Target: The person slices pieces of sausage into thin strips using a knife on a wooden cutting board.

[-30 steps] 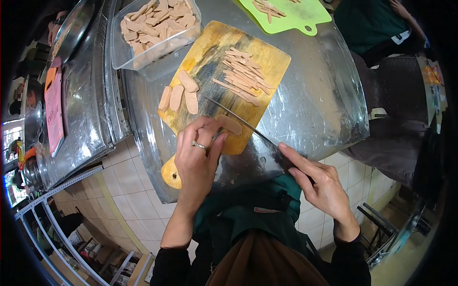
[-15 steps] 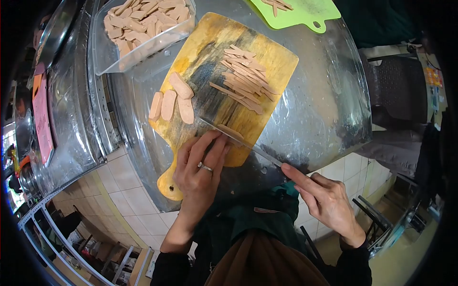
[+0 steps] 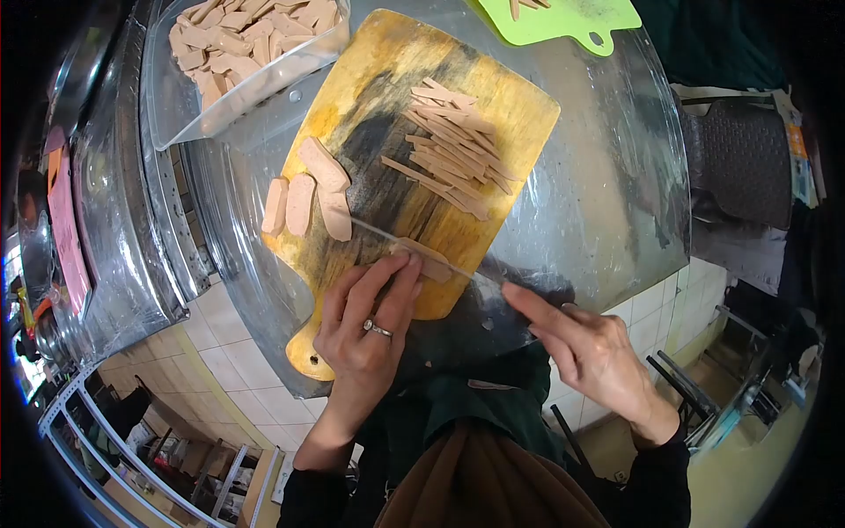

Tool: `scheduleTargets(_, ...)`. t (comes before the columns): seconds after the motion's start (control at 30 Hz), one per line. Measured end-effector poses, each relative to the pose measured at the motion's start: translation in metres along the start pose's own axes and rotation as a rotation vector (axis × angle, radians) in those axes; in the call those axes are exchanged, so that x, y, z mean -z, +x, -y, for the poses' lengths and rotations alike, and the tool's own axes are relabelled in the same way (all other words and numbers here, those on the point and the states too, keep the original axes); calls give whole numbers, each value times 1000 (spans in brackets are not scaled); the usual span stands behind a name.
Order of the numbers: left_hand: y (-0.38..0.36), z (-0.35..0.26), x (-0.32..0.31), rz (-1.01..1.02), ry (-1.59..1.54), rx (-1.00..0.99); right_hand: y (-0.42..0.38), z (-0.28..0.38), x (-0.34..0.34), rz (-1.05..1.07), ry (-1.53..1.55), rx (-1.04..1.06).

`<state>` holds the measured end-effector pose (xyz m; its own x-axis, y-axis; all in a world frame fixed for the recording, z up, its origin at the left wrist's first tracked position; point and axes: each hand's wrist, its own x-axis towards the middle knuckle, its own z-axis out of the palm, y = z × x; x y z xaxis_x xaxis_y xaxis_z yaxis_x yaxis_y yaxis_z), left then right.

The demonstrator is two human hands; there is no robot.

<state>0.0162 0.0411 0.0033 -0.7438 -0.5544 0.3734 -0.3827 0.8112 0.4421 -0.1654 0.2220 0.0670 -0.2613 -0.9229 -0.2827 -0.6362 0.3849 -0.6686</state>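
Observation:
My right hand (image 3: 585, 352) grips a knife (image 3: 475, 277), its index finger stretched along the top. The thin blade lies across a pinkish-brown piece (image 3: 427, 259) near the lower edge of the wooden board (image 3: 510, 92). With bent fingertips, my left hand (image 3: 365, 317), a ring on one finger, presses that piece against the board. Thin cut strips (image 3: 453, 150) lie in a loose pile higher up the board. Several uncut oblong pieces (image 3: 300, 204) rest at the board's left side.
A clear plastic tub (image 3: 255, 84) full of similar pieces stands at the upper left. At the top lies a green cutting board (image 3: 559, 19) with a few strips. The metal table (image 3: 607, 167) has its edge on the right, near a dark chair (image 3: 744, 163).
The view has shifted slightly. My right hand and the knife have moved a little to the left, and the blade's angle over the piece has changed. My left fingers remain on the piece.

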Motion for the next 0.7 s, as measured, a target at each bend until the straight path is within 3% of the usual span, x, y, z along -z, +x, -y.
scheduleTargets(0.17,-2,1,-2,-32,-24,3,-2,-4,1,-70,123,-17)
scheduleTargets(0.47,-5,2,-3,-57,-8,-5,-23,10,9,40,63,-78)
scheduleTargets(0.7,-6,2,-2,-54,-11,-3,-23,10,6,12,38,-66)
